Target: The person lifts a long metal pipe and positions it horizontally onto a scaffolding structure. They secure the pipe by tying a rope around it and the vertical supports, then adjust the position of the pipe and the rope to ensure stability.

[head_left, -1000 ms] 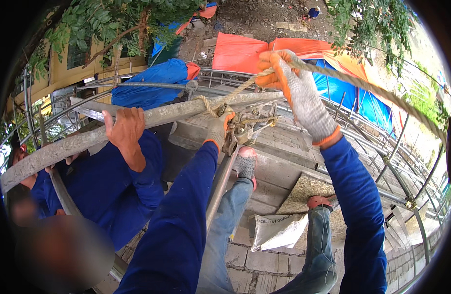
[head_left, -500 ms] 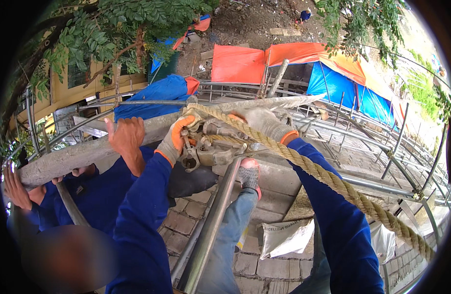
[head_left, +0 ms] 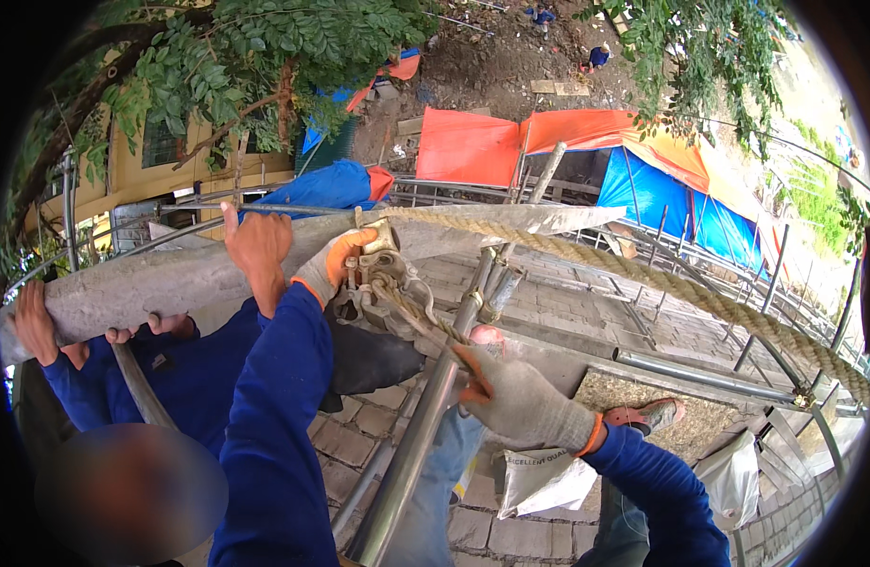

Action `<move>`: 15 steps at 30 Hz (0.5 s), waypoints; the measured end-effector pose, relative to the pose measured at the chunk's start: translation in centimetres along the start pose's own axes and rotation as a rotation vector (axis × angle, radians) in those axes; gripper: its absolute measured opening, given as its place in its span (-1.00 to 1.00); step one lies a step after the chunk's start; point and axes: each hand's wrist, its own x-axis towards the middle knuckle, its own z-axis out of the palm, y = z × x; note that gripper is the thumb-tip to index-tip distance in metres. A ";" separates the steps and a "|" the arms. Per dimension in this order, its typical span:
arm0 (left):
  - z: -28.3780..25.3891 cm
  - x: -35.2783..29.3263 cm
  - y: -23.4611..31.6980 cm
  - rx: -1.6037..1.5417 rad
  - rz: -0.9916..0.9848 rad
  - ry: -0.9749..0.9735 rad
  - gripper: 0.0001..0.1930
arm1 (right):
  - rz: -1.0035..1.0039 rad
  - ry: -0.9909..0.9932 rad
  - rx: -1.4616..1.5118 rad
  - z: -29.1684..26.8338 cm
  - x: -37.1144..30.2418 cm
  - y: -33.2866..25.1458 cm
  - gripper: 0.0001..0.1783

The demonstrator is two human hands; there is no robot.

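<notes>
My left hand (head_left: 333,266), in a grey and orange work glove, is closed on a cluster of scaffold clamps (head_left: 383,283) at the edge of a long grey plank. A thick rope (head_left: 643,274) runs from the clamps off to the right. A thinner rope tail (head_left: 421,319) passes through the clamps down to my right hand (head_left: 529,402). That gloved hand is closed round the tail's end, beside a steel pipe (head_left: 425,416) that slants up from below. The tail's end inside the glove is hidden.
At left, a co-worker in blue and other bare hands (head_left: 260,248) hold the grey plank (head_left: 161,283). Scaffold pipes (head_left: 690,378) and a white sack (head_left: 543,482) lie near my legs. Far below are orange and blue tarps (head_left: 643,184); tree branches (head_left: 265,57) hang above.
My right hand has moved from the plank's edge down and toward me, drawing the rope tail out from the clamps. My left hand stays on the clamps.
</notes>
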 end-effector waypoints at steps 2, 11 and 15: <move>0.3 0.1 -0.4 0.040 0.034 0.128 -0.41 | -0.018 0.066 0.032 2.3 0.7 -4.3 -0.35; 2.9 -6.9 12.3 0.643 0.048 0.536 -0.13 | -0.188 -0.070 0.521 -2.1 8.0 -12.9 -0.76; 8.8 -7.6 14.7 0.817 0.846 1.079 -0.53 | -0.081 0.196 1.161 -7.7 9.4 -10.5 -0.71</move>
